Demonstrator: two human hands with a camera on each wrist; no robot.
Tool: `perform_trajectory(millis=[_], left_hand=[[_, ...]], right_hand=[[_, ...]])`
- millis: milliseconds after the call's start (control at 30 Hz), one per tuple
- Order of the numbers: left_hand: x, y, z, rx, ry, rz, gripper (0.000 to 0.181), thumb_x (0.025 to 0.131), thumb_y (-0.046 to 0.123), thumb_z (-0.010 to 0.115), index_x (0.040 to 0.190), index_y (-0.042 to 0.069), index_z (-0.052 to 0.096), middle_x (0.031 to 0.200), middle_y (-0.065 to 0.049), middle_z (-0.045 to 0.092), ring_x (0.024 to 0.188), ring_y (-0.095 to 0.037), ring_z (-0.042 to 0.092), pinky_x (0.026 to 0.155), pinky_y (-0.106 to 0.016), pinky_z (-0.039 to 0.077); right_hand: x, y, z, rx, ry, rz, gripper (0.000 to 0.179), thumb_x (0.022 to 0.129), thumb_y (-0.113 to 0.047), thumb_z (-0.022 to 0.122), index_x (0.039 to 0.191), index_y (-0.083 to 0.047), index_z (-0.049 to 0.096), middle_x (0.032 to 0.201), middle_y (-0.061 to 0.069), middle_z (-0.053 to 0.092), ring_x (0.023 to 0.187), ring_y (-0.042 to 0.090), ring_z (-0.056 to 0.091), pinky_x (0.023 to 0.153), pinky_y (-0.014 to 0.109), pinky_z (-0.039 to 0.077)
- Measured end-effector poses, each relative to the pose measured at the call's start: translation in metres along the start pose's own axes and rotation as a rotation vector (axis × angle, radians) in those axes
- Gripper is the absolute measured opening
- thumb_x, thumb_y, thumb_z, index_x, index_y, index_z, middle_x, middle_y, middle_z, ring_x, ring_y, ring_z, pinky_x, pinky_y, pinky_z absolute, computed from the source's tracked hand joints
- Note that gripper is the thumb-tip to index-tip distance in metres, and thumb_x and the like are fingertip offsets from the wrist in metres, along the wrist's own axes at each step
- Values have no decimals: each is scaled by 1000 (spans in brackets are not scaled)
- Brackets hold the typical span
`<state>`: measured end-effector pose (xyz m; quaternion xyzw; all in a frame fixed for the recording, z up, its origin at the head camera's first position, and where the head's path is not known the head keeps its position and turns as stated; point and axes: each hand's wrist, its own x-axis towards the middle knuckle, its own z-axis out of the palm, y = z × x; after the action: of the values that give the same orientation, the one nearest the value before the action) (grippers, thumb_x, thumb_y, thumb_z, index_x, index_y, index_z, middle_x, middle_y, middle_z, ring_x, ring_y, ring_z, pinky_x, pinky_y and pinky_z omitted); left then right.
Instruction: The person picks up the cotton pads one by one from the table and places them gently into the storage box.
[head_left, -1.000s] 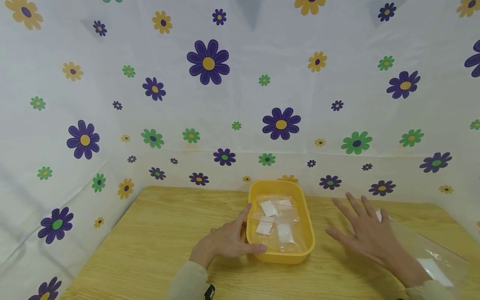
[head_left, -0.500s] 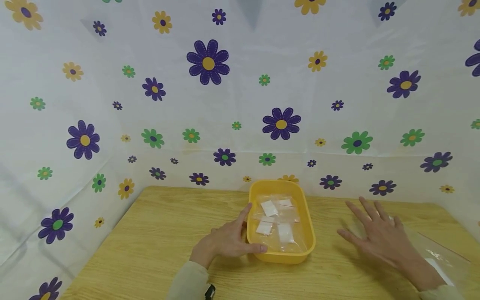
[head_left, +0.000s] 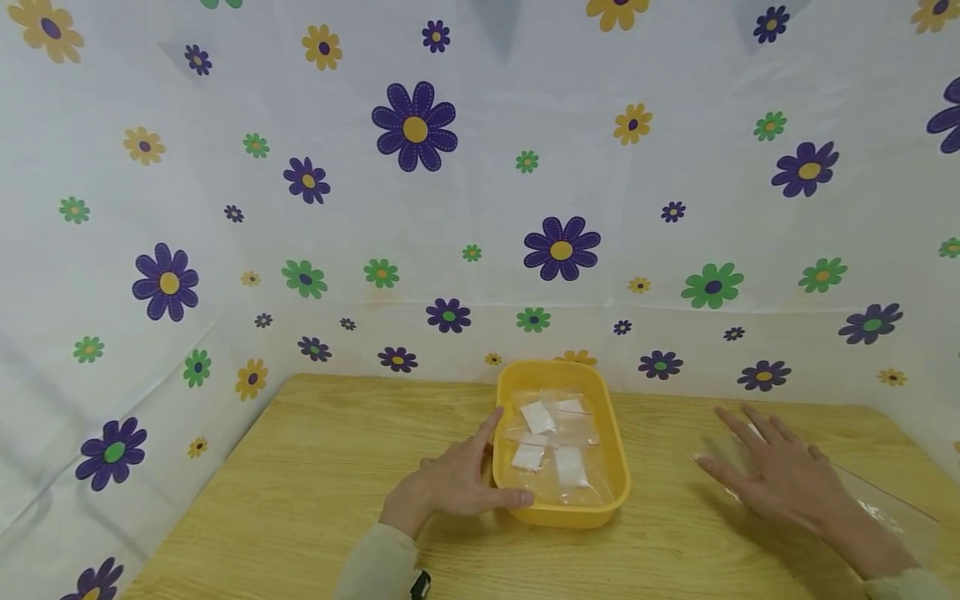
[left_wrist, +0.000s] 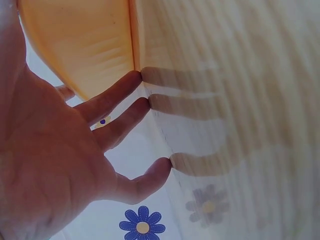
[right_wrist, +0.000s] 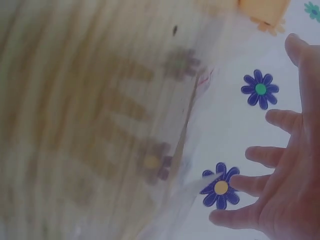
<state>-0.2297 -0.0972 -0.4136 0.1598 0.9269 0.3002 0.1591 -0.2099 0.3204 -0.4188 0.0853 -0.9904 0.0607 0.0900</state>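
A yellow plastic tray [head_left: 619, 467] stands on the wooden table against the back wall. Several small clear zip bags [head_left: 568, 468] with white patches lie in it. My left hand [head_left: 442, 483] touches the tray's left side, its thumb at the near rim corner; in the left wrist view, fingertips [left_wrist: 161, 167] of this left hand meet the tabletop. To the right, my right hand [head_left: 795, 483] spreads its fingers over a larger clear zip bag [head_left: 888, 504], partly hiding it. Nothing is gripped by that hand [right_wrist: 285, 200] in the right wrist view, where the clear bag [right_wrist: 172, 207] shows blurred.
A white curtain [head_left: 480, 192] printed with purple, green and yellow flowers closes off the back and sides. The wooden table [head_left: 330, 450] extends left of the tray. Its back edge meets the curtain.
My right hand has slid to the right and slightly nearer, away from the tray, over the large clear bag. The left hand and the tray have stayed in place.
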Motion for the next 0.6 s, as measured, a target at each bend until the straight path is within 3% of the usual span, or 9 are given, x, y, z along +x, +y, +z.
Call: perform_trajectory(millis=[267,500,600], left_hand=[[1,0,0,-56,-23,10,113,67,74,66,150,41,-5,145,0,45,132,-26,44,104,-68,30],[1,0,-1,-37,-22,11,112,67,75,65,149,43,-5,149,0,41,134,-28,42,103,-70,29],[1,0,-1,-38,-21,13,112,68,75,65,150,42,-4,149,0,41,134,-28,42,102,-72,27]], right_hand=[[-1,19,5,56,-28,-11,77,92,-61,44,150,-14,25,145,32,32,124,57,34,85,77,33],[-2,35,4,204,-169,68,79,94,-60,41,150,-6,22,143,35,33,122,59,34,85,74,35],[-3,42,1,219,-204,78,82,94,-59,42,149,-2,23,142,37,34,120,59,37,82,72,38]])
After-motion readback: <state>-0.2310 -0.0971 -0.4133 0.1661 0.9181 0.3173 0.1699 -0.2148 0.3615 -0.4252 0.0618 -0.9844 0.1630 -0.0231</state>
